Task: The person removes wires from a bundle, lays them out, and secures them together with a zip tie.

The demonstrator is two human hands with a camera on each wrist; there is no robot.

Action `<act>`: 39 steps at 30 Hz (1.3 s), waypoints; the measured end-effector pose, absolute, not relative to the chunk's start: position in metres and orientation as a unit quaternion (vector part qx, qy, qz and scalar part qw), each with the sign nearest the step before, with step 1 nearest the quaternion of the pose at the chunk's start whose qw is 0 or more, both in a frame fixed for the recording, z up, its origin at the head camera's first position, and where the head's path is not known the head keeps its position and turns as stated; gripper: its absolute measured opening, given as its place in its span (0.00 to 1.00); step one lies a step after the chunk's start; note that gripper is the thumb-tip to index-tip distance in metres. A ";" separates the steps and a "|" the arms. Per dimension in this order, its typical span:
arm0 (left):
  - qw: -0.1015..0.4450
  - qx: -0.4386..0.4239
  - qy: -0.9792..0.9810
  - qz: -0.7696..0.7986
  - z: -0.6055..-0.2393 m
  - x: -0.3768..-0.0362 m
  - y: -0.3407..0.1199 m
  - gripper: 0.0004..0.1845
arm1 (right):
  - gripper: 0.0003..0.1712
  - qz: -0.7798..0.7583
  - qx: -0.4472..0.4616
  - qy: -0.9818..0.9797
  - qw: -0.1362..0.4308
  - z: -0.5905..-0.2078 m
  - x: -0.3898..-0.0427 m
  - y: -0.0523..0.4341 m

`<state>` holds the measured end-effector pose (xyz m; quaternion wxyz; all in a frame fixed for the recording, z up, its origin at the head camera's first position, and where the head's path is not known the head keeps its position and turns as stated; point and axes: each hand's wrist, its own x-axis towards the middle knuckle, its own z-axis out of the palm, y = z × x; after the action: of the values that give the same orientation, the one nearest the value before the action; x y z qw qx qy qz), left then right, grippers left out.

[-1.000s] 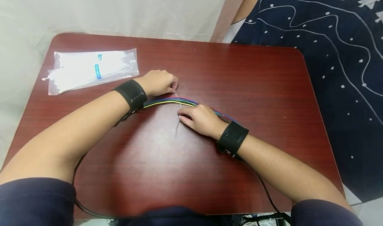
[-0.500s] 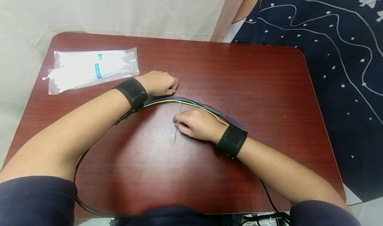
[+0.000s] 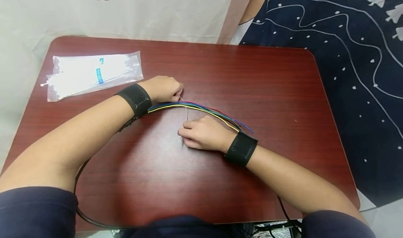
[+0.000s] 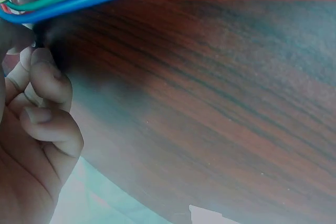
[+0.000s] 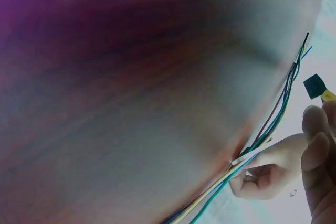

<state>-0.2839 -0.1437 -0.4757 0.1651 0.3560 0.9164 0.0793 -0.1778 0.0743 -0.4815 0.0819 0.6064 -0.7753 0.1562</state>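
Where a bundle of coloured wires runs left to right across the table, a thin white cable tie crosses it at right angles. The left hand, fingers curled, pinches the tie's far end just beyond the wires. The right hand pinches the near tail, on the person's side. The tie's long axis runs hand to hand.

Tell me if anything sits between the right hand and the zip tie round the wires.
Nothing visible does. The right hand already pinches the tail of the zip tie, and the left hand holds its other end at the wires.
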 end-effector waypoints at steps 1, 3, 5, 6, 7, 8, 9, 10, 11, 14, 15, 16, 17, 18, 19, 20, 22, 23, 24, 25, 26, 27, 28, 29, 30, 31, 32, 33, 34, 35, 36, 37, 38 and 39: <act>0.168 0.357 0.915 0.083 -0.476 -0.284 -0.145 0.04 | 0.02 0.166 0.601 -0.777 0.083 -0.482 -0.178 0.074; 0.177 0.353 0.913 0.099 -0.476 -0.286 -0.146 0.04 | 0.01 0.198 0.580 -0.785 0.086 -0.483 -0.179 0.074; 0.185 0.342 0.913 0.123 -0.473 -0.287 -0.148 0.04 | 0.02 0.238 0.551 -0.795 0.089 -0.485 -0.179 0.075; 0.191 0.331 0.914 0.137 -0.472 -0.287 -0.149 0.04 | 0.03 0.257 0.536 -0.799 0.089 -0.486 -0.179 0.076; 0.199 0.319 0.914 0.153 -0.471 -0.288 -0.150 0.04 | 0.04 0.273 0.524 -0.802 0.087 -0.487 -0.180 0.076; 0.207 0.305 0.914 0.172 -0.470 -0.289 -0.151 0.04 | 0.04 0.284 0.513 -0.806 0.086 -0.487 -0.180 0.077; 0.215 0.290 0.913 0.191 -0.469 -0.290 -0.152 0.04 | 0.05 0.293 0.504 -0.808 0.082 -0.488 -0.179 0.077; 0.225 0.276 0.910 0.211 -0.469 -0.290 -0.153 0.04 | 0.06 0.298 0.498 -0.811 0.078 -0.489 -0.179 0.077; 0.235 0.264 0.906 0.232 -0.469 -0.291 -0.154 0.04 | 0.06 0.301 0.494 -0.813 0.073 -0.489 -0.179 0.077; 0.266 0.231 0.887 0.299 -0.471 -0.293 -0.156 0.05 | 0.06 0.307 0.486 -0.816 0.055 -0.488 -0.178 0.077; 0.275 0.221 0.880 0.320 -0.471 -0.293 -0.156 0.04 | 0.05 0.309 0.483 -0.817 0.051 -0.489 -0.178 0.077; 0.281 0.212 0.872 0.339 -0.471 -0.293 -0.156 0.04 | 0.05 0.311 0.480 -0.819 0.045 -0.488 -0.178 0.077; 0.286 0.204 0.866 0.357 -0.471 -0.292 -0.156 0.04 | 0.05 0.313 0.476 -0.821 0.039 -0.488 -0.178 0.077; 0.289 0.197 0.859 0.373 -0.470 -0.291 -0.156 0.04 | 0.05 0.313 0.471 -0.824 0.034 -0.488 -0.179 0.077; 0.291 0.191 0.853 0.388 -0.469 -0.290 -0.155 0.06 | 0.05 0.314 0.464 -0.828 0.028 -0.487 -0.179 0.077; 0.293 0.187 0.847 0.402 -0.468 -0.290 -0.155 0.07 | 0.05 0.315 0.458 -0.831 0.023 -0.487 -0.180 0.077; 0.292 0.185 0.838 0.422 -0.468 -0.288 -0.154 0.11 | 0.04 0.316 0.446 -0.837 0.017 -0.486 -0.181 0.077; 0.290 0.187 0.836 0.427 -0.467 -0.288 -0.154 0.13 | 0.03 0.318 0.440 -0.840 0.016 -0.486 -0.181 0.077; 0.287 0.187 0.834 0.433 -0.467 -0.288 -0.153 0.14 | 0.03 0.322 0.433 -0.842 0.014 -0.485 -0.182 0.077; 0.283 0.187 0.833 0.437 -0.468 -0.288 -0.153 0.15 | 0.02 0.330 0.427 -0.842 0.012 -0.485 -0.182 0.077; 0.278 0.187 0.833 0.440 -0.468 -0.287 -0.153 0.15 | 0.02 0.339 0.420 -0.842 0.009 -0.485 -0.183 0.077; 0.271 0.187 0.834 0.443 -0.469 -0.287 -0.152 0.15 | 0.02 0.351 0.411 -0.842 0.005 -0.485 -0.184 0.076; 0.265 0.185 0.834 0.447 -0.470 -0.287 -0.152 0.15 | 0.03 0.367 0.398 -0.841 -0.002 -0.484 -0.186 0.076; 0.259 0.181 0.834 0.453 -0.471 -0.287 -0.152 0.14 | 0.02 0.388 0.383 -0.838 -0.014 -0.484 -0.187 0.076; 0.256 0.176 0.831 0.461 -0.472 -0.286 -0.151 0.12 | 0.02 0.408 0.365 -0.836 -0.028 -0.483 -0.189 0.076; 0.252 0.174 0.830 0.467 -0.473 -0.286 -0.150 0.11 | 0.02 0.427 0.347 -0.834 -0.042 -0.483 -0.191 0.076; 0.250 0.172 0.828 0.471 -0.474 -0.285 -0.149 0.11 | 0.02 0.449 0.326 -0.830 -0.061 -0.482 -0.193 0.076; 0.247 0.171 0.828 0.473 -0.475 -0.284 -0.149 0.10 | 0.02 0.473 0.304 -0.823 -0.081 -0.481 -0.195 0.076; 0.247 0.169 0.828 0.475 -0.475 -0.283 -0.148 0.09 | 0.02 0.495 0.282 -0.815 -0.101 -0.481 -0.197 0.076; 0.247 0.166 0.827 0.477 -0.475 -0.282 -0.147 0.09 | 0.03 0.516 0.262 -0.806 -0.121 -0.480 -0.199 0.077; 0.249 0.163 0.826 0.478 -0.475 -0.281 -0.147 0.09 | 0.03 0.535 0.244 -0.797 -0.137 -0.480 -0.201 0.077; 0.250 0.161 0.826 0.478 -0.475 -0.279 -0.146 0.09 | 0.03 0.552 0.229 -0.787 -0.153 -0.479 -0.204 0.078; 0.251 0.158 0.826 0.480 -0.475 -0.278 -0.146 0.10 | 0.04 0.569 0.214 -0.777 -0.167 -0.479 -0.206 0.078; 0.251 0.155 0.825 0.483 -0.474 -0.277 -0.146 0.10 | 0.04 0.580 0.203 -0.769 -0.177 -0.479 -0.207 0.078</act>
<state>-0.2771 -0.1455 -0.4740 0.2513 0.1552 0.8245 0.4827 -0.2074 0.0780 -0.4789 -0.1772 0.2031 -0.7689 0.5798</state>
